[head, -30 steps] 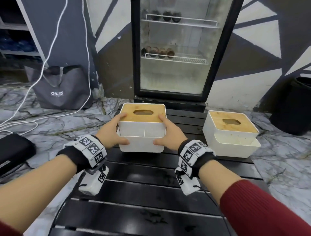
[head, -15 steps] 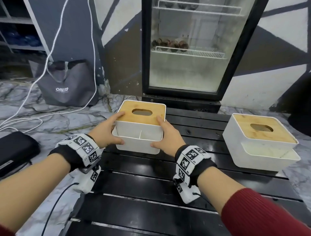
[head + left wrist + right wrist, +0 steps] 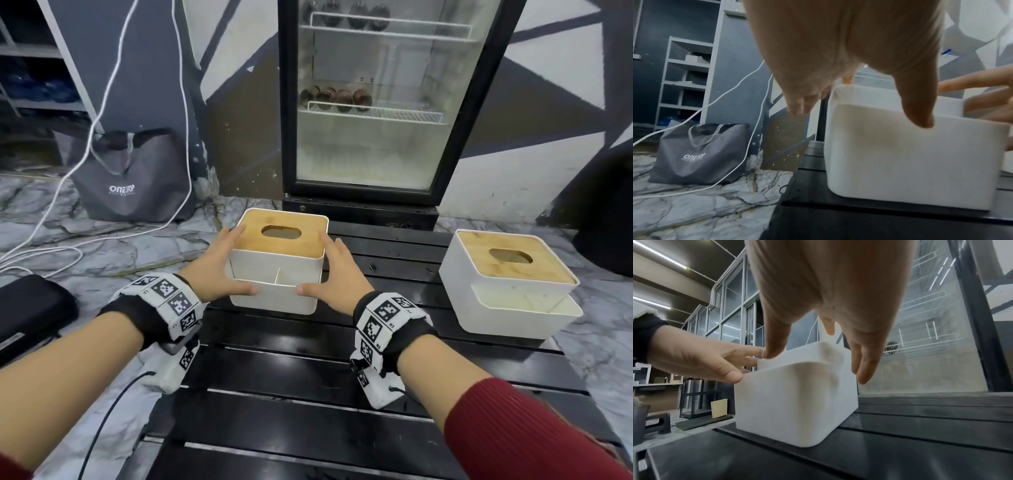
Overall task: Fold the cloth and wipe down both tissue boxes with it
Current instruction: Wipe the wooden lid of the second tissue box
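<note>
Head view: both my hands flank the near tissue box (image 3: 277,263), which sits on the black slatted table (image 3: 308,394).
Left hand (image 3: 219,270): flat against the box's left side, thumb across the front lip, fingers straight, not curled round anything.
Right hand (image 3: 337,274): same on the right side, thumb on the front lip, fingers extended along the wall.
Contact: right wrist view shows my fingertips (image 3: 863,378) slightly off the wall, so the press looks light; the box base sits flat on the slats.
Step in hand: my guess is placing or squaring up this box, not wiping.
Doing it well: keep palms even on both sides, don't squeeze the thin front tray, let go straight outward so the box doesn't skew.
Cloth: not in any view; can't say where it is.
Near box contents: bamboo lid (image 3: 281,233) with oval slot, no tissue showing; front tray split in two by a divider, both halves look empty.
Second tissue box (image 3: 507,284): well apart to the right at the table edge, same lid, slot bare, front tray looks empty.
Task progress: wiping not visibly under way, I judge.
</note>
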Tool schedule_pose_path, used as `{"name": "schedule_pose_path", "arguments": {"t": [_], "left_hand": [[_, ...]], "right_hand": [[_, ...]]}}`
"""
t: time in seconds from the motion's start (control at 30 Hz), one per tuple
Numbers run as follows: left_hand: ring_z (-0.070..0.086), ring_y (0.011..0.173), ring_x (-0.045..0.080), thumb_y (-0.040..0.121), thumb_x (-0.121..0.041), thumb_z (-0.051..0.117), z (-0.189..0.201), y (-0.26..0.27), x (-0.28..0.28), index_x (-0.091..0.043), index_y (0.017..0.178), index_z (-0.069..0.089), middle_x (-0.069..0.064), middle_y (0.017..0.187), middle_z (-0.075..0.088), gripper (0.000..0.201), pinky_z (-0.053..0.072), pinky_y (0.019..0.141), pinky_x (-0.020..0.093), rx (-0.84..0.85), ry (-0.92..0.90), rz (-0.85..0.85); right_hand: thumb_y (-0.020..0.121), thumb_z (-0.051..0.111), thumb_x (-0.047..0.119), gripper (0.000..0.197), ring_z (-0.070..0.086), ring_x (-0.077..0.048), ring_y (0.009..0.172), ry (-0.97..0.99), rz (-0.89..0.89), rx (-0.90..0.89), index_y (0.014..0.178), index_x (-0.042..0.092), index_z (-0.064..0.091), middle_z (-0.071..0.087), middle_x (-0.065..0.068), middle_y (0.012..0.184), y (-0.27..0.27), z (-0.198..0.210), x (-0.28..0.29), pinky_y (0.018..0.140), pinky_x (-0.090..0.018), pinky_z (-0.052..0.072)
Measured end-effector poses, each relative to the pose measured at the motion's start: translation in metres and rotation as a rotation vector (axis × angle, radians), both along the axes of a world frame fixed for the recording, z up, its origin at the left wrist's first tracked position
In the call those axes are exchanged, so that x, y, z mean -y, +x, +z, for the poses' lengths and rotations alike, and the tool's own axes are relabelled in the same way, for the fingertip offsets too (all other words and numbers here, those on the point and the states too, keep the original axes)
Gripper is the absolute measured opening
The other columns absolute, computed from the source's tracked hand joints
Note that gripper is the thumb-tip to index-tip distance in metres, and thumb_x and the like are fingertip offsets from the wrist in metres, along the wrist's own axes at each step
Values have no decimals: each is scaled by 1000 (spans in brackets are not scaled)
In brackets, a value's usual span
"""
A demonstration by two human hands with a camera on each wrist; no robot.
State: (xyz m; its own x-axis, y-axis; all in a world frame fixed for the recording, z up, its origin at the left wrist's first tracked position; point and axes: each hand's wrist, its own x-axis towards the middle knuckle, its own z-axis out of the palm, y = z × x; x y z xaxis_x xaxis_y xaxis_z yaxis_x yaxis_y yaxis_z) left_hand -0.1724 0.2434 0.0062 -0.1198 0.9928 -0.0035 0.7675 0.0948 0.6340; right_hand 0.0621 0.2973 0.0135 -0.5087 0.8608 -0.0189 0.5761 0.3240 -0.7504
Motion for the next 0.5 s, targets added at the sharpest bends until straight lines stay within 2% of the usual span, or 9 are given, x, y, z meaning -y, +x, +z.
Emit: {"name": "schedule_pose_path", "arguments": {"t": [0.03,0.1,0.27,0.4,0.5], "left_hand": [[0,146,14,66,-33,84,5,6,2,-25,150,4,5,159,-3,116,11,115,33,-27,18,7],[-6,145,13,67,-36,83,18,21,6,-23,150,4,5,159,-5,115,7,116,34,-59,60,2],[13,144,17,69,-37,81,43,80,16,-23,149,13,1,157,15,106,18,117,38,-65,102,-104],[11,145,14,71,-38,79,48,136,17,-23,150,9,1,158,10,106,14,117,31,-61,62,-185],[10,145,12,74,-39,77,48,181,10,-22,150,9,1,158,10,103,13,114,27,-43,15,-267]], "right_hand": [[71,76,32,106,7,-21,143,5,-8,-9,147,31,2,-2,-7,156,5,4,1,108,-29,20],[72,76,31,102,5,-19,144,32,-20,-1,146,31,5,-1,-8,156,17,14,2,111,-33,19],[75,74,30,92,6,-16,143,106,-77,-4,146,28,15,2,-7,156,63,34,11,108,-25,17],[76,72,29,81,10,-16,143,142,-125,27,143,27,26,9,-8,155,112,45,19,108,-24,16],[77,72,29,73,19,-17,140,182,-178,46,139,27,35,20,-7,152,157,48,22,107,-23,18]]}}
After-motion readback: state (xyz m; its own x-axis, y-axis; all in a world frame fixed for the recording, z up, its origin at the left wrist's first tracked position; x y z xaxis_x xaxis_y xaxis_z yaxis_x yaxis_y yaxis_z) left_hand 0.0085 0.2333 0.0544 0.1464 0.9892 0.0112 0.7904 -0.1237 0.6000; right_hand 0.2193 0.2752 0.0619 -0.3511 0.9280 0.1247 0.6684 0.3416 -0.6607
